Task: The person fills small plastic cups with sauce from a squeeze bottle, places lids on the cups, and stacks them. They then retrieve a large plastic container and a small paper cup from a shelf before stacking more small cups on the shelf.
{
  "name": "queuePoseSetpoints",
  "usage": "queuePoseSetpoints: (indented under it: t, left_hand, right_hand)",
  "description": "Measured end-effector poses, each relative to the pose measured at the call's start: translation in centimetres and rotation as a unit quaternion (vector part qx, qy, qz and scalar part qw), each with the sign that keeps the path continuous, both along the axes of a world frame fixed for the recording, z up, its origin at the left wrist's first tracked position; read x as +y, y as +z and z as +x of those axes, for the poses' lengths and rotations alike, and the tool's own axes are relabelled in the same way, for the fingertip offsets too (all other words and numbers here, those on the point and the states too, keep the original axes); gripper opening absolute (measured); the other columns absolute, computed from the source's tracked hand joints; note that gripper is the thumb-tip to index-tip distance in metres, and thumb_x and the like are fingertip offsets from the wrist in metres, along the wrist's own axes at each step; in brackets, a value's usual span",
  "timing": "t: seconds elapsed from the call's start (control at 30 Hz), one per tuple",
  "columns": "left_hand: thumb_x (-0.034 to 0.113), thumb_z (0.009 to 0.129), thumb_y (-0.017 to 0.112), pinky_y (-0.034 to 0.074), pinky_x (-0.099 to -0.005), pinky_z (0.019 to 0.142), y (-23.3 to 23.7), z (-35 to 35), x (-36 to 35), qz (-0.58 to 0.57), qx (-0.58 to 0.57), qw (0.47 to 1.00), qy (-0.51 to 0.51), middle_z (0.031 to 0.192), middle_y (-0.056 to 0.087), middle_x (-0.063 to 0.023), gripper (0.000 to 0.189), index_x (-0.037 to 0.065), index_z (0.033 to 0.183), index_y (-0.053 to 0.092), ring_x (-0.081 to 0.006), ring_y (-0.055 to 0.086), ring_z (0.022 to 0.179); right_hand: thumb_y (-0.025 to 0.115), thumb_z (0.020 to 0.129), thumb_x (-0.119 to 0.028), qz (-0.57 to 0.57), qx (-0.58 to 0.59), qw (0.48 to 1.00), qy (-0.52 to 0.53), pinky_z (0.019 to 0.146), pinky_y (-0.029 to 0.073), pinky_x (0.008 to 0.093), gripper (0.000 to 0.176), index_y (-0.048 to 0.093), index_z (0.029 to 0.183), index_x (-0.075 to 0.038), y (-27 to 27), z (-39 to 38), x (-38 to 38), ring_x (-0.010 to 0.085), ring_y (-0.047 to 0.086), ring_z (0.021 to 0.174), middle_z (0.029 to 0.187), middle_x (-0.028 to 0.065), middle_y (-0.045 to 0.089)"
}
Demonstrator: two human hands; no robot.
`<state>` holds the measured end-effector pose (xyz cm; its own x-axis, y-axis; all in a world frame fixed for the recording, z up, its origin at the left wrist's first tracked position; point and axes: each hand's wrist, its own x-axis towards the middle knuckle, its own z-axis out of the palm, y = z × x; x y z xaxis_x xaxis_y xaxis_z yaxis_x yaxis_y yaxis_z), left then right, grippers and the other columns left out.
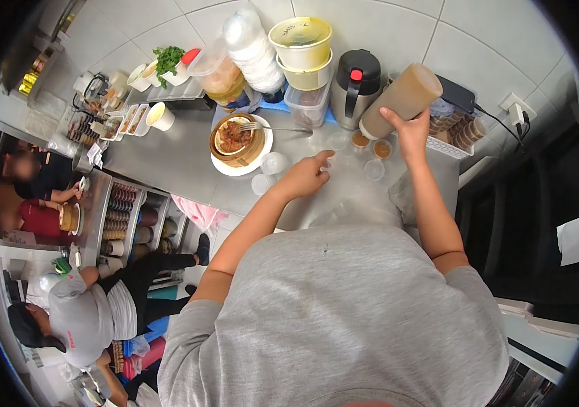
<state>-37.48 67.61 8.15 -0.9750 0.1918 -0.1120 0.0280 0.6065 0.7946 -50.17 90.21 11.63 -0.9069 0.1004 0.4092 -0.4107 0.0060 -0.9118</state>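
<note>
Our right hand [412, 132] grasps the bottle [401, 98], nozzle tipped down just beyond our fingers over the filled cups [360, 140]; our left hand [306, 175] rests loosely curled, grasping nothing, beside an empty cup [374, 169]; we should squeeze gently and keep the nozzle centred.

A white tiled wall [479, 34] backs the brightly lit steel counter [167, 159].
</note>
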Motion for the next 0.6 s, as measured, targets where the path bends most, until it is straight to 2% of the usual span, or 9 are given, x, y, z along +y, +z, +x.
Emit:
queuePoseSetpoints:
  t: [0.1, 0.33, 0.43, 0.53, 0.6]
  left_hand:
    - [0.012, 0.084, 0.054, 0.049, -0.0388, 0.080, -0.2, -0.2, -0.6, -0.077, 0.002, 0.997, -0.010, 0.106, 0.064, -0.0182, 0.048, 0.010, 0.131, 0.048, -0.0329, 0.063, 0.087]
    - [0.014, 0.084, 0.053, 0.049, -0.0393, 0.081, -0.4, -0.6, -1.0, -0.079, -0.004, 0.996, -0.032, 0.104, 0.065, -0.0195, 0.045, 0.009, 0.129, 0.051, -0.0335, 0.063, 0.089]
    - [0.014, 0.084, 0.053, 0.049, -0.0387, 0.081, -0.4, -0.7, -0.9, -0.064, -0.001, 0.998, -0.028, 0.104, 0.065, -0.0195, 0.045, 0.009, 0.129, 0.052, -0.0322, 0.063, 0.088]
    - [0.013, 0.084, 0.053, 0.049, -0.0374, 0.080, -0.4, -0.5, -0.9, -0.041, 0.005, 0.999, -0.031, 0.103, 0.065, -0.0192, 0.046, 0.009, 0.130, 0.051, -0.0298, 0.063, 0.087]
    - [0.012, 0.084, 0.054, 0.049, -0.0366, 0.080, -0.2, -0.1, -1.0, -0.026, 0.005, 0.999, -0.026, 0.102, 0.065, -0.0188, 0.046, 0.009, 0.130, 0.050, -0.0282, 0.062, 0.086]
  right_hand:
    - [0.085, 0.066, -0.012, -0.013, 0.006, 1.000, 0.010, 0.087, 0.048, 0.0337, 0.065, 0.045, 0.116, 0.001, 0.0, -0.3, 0.1, 0.0206, 0.058, 0.100, 0.110, 0.0116, 0.059]
    - [0.084, 0.067, -0.011, -0.055, -0.037, 0.997, 0.043, 0.089, 0.046, 0.0336, 0.062, 0.047, 0.116, -0.001, 0.9, 1.6, 0.1, 0.0196, 0.058, 0.101, 0.108, 0.0101, 0.059]
    - [0.084, 0.067, -0.011, -0.090, -0.046, 0.989, 0.109, 0.088, 0.046, 0.0331, 0.062, 0.047, 0.116, -0.001, 1.3, 3.4, -0.9, 0.0190, 0.058, 0.100, 0.107, 0.0095, 0.059]
    - [0.084, 0.067, -0.010, -0.085, -0.064, 0.985, 0.136, 0.088, 0.047, 0.0327, 0.063, 0.046, 0.117, -0.002, 0.0, 4.2, -2.2, 0.0187, 0.057, 0.102, 0.107, 0.0094, 0.059]
    - [0.084, 0.067, -0.011, -0.037, -0.057, 0.990, 0.128, 0.089, 0.047, 0.0328, 0.065, 0.045, 0.118, -0.002, -1.5, 4.4, -2.9, 0.0190, 0.057, 0.102, 0.108, 0.0095, 0.059]
